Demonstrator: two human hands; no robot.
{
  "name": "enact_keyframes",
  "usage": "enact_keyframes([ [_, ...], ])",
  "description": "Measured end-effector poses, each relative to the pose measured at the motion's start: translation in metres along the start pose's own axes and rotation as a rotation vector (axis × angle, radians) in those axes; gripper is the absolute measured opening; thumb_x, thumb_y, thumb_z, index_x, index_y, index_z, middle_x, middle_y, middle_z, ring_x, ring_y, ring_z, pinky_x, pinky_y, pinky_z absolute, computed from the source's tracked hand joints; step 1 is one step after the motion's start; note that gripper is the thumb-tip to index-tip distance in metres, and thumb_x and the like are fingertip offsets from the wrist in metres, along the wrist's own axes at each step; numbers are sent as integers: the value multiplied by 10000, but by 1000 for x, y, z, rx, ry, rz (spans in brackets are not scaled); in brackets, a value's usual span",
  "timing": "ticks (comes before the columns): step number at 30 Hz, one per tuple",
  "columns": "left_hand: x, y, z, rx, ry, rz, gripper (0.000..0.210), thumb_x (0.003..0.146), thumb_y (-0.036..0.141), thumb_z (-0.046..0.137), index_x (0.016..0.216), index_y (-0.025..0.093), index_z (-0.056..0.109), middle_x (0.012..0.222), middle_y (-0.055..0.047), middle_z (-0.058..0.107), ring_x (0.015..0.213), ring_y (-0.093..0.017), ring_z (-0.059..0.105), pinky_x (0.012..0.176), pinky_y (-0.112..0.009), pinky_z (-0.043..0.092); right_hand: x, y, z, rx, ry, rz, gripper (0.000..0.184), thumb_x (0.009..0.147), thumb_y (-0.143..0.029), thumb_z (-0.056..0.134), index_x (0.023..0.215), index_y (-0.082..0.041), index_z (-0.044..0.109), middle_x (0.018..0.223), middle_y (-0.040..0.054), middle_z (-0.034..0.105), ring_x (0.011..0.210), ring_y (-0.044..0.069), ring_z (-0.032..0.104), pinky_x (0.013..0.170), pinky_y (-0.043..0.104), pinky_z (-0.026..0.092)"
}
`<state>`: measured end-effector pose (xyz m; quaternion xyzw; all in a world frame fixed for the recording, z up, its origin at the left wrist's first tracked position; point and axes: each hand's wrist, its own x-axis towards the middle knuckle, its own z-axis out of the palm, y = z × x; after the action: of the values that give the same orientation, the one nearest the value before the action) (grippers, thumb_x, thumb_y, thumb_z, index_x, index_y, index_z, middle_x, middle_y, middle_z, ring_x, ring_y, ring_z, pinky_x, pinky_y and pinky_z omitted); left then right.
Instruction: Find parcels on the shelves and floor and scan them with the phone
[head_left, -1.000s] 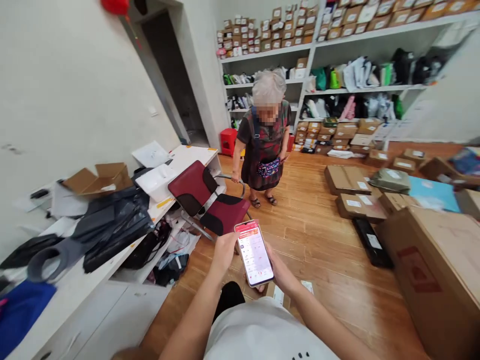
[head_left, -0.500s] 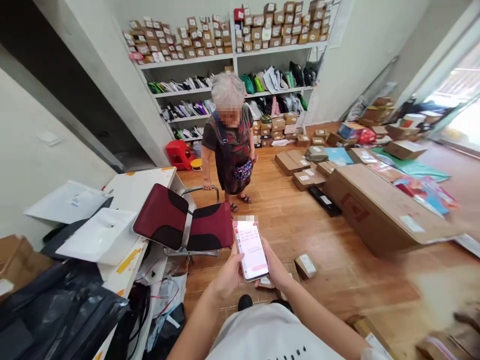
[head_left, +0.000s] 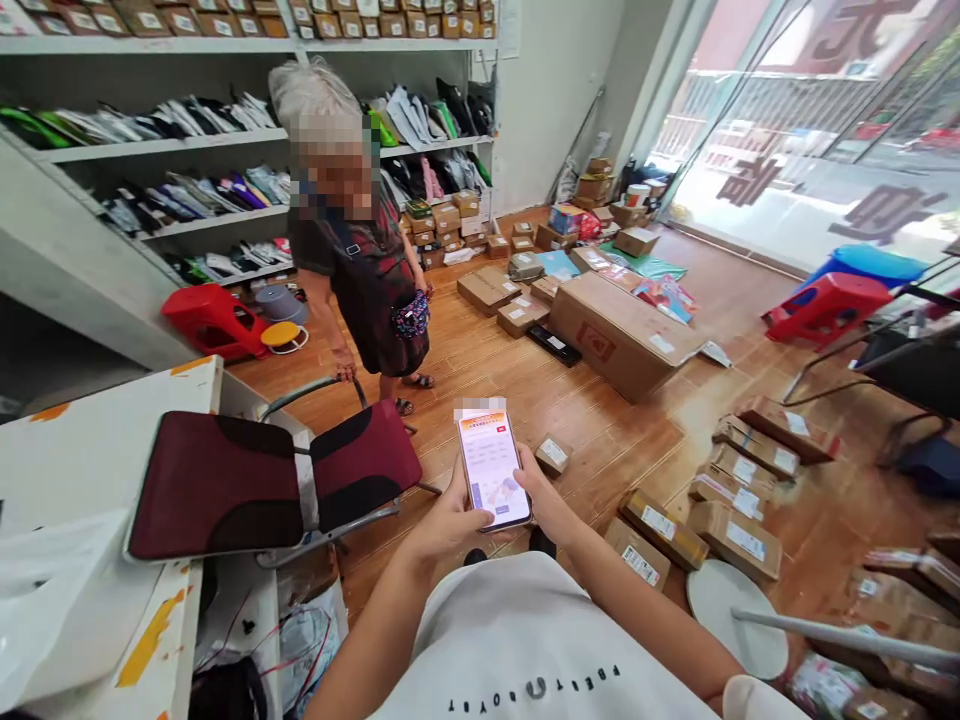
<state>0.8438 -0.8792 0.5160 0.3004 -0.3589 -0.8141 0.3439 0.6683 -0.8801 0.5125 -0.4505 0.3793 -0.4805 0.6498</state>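
Observation:
A lit smartphone point(head_left: 495, 470) stands upright between my two hands, its screen facing me. My left hand point(head_left: 454, 512) wraps its left side, with the thumb on the lower part of the screen. Along the right edge, my right hand point(head_left: 541, 492) grips the phone, its thumb near the screen's side. The fingers behind the phone are hidden. Just beyond to the left is a maroon and black chair point(head_left: 367, 460). Another person point(head_left: 360, 260) stands beside it, one hand on its armrest. A small cardboard box point(head_left: 553, 455) lies on the floor past my right hand.
Shelves point(head_left: 217, 215) of parcels line the back wall. A white table point(head_left: 105, 400) is at the left. A long carton point(head_left: 626, 330) and several labelled boxes point(head_left: 739, 535) lie on the floor ahead and right. Red stools point(head_left: 214, 318) and a round white base point(head_left: 739, 620) stand around.
My view has turned to the right and come closer to the person and chair. The phone's screen shows a different page, and my left thumb has moved onto its lower part.

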Motion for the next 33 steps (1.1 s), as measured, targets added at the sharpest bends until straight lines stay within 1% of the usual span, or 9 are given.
enact_keyframes([
  [4, 14, -2, -1, -36, -69, -22, 1107, 614, 58, 664, 1504, 431, 124, 1517, -100, 415, 1147, -308, 604, 659, -358, 642, -3, 1, -8, 85, -8, 17, 466, 828, -226, 571, 1289, -245, 508, 1163, 32, 664, 955, 210, 623, 810, 325, 494],
  [6, 18, -2, -2, -69, -86, -16, 1095, 590, 63, 617, 1513, 422, 151, 1517, -83, 424, 1174, -322, 580, 635, -354, 637, -4, 1, -10, 85, 14, 13, 484, 809, -197, 556, 1289, -244, 513, 1176, 29, 659, 954, 207, 613, 814, 323, 490],
  [9, 21, -1, 0, -87, -82, -8, 1076, 584, 64, 583, 1518, 424, 189, 1517, -42, 445, 1248, -318, 530, 681, -319, 623, -4, 3, -12, 63, 53, 2, 458, 833, -196, 541, 1287, -255, 515, 1145, 22, 666, 918, 203, 609, 795, 319, 488],
  [13, 26, 2, 5, -49, -55, -55, 1103, 593, 84, 605, 1528, 440, 140, 1515, -43, 443, 1223, -317, 544, 641, -316, 623, -3, 4, -17, 32, 79, -10, 369, 853, -209, 537, 1218, -263, 540, 1126, 18, 670, 866, 195, 600, 740, 308, 481],
  [18, 34, 7, 11, -32, -43, -78, 1115, 580, 100, 614, 1530, 425, 128, 1468, -70, 477, 1105, -304, 604, 583, -322, 625, -3, -1, -26, 15, 8, -68, 606, 735, -109, 566, 1314, -269, 478, 1247, 21, 618, 1076, 224, 581, 899, 345, 465],
  [20, 37, 8, 13, -35, -31, -86, 1130, 576, 96, 608, 1536, 419, 108, 1446, -74, 498, 1151, -313, 581, 597, -323, 629, -2, -3, -28, -18, 4, -88, 632, 759, -126, 612, 1348, -272, 436, 1262, 33, 603, 1109, 232, 574, 937, 364, 454],
  [25, 43, 8, 14, -10, -12, -81, 1156, 556, 71, 611, 1541, 393, 100, 1512, -84, 441, 1296, -360, 486, 607, -323, 634, 1, -1, -32, -81, 13, -102, 656, 802, -205, 682, 1381, -262, 378, 1216, 64, 612, 1029, 240, 602, 863, 377, 492],
  [30, 49, 5, 13, 88, 11, -77, 1126, 624, 43, 630, 1542, 415, 95, 1544, -100, 410, 1225, -351, 557, 636, -344, 641, 8, 3, -36, -5, 48, -86, 564, 774, -239, 723, 1282, -259, 479, 1190, 47, 654, 1047, 237, 623, 888, 369, 500],
  [33, 55, 1, 11, 103, -5, -82, 1141, 621, 37, 618, 1541, 460, 90, 1558, -88, 394, 1182, -342, 585, 622, -336, 637, 17, -1, -36, 161, 144, -7, 410, 793, -326, 680, 1178, -248, 562, 1050, 29, 718, 835, 207, 666, 714, 323, 523],
])
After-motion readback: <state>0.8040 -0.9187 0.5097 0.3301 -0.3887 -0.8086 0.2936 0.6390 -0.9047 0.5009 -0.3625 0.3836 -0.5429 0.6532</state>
